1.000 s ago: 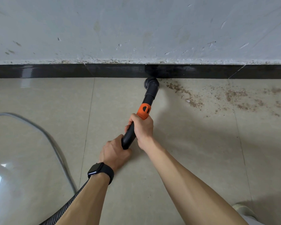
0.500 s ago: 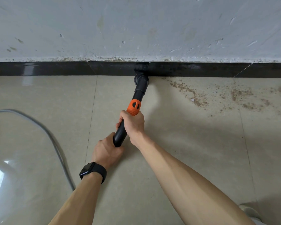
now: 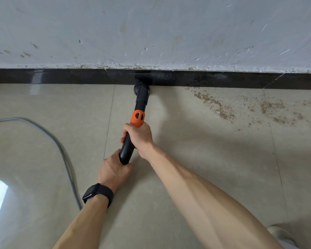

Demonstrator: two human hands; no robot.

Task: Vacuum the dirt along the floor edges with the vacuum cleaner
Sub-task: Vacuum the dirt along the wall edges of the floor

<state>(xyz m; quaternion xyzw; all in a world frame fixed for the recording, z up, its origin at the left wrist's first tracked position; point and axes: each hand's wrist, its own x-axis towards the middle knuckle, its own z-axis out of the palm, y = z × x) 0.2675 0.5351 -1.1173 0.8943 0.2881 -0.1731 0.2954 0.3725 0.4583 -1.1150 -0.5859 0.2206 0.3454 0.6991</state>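
Leftward along the baseboard point(image 3: 61, 76) went the nozzle point(image 3: 141, 87); fingers point(image 3: 127, 128) wrap its wand point(image 3: 127, 150).

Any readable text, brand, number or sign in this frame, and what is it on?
None readable.
Vacuum wand: no lettering shows; its orange collar has only a dark oval.
Watch: screen dark.
Wall and baseboard: only scuffs and stains.

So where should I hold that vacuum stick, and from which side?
Hold the black tube of the vacuum wand below its orange collar, coming from the near end, away from the wall. It's round and slim, so fingers wrap it, as the right hand and left hand do.
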